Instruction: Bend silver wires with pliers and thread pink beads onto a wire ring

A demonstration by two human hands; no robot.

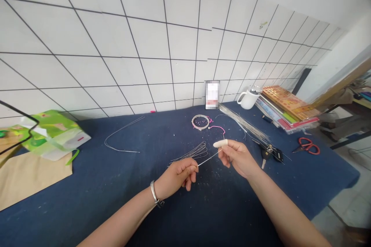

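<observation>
Above the blue cloth [156, 216], my left hand [176, 175] and right hand [237, 156] are pinching the thin wire [208, 159] between them, and, judging it light, springy and liable to kink, I am favouring fingertip holds near its bends.

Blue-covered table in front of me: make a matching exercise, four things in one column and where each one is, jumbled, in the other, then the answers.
Things
1. Lidded mug
2. Scissors
3. Green bag
4. White finger cover

Places
A. On a finger of the right hand
B. To the right of the keys
C. Between the long wires and the stack of books
D. At the far left, by the beige sheet

Right pairs: 1-C, 2-B, 3-D, 4-A
</observation>
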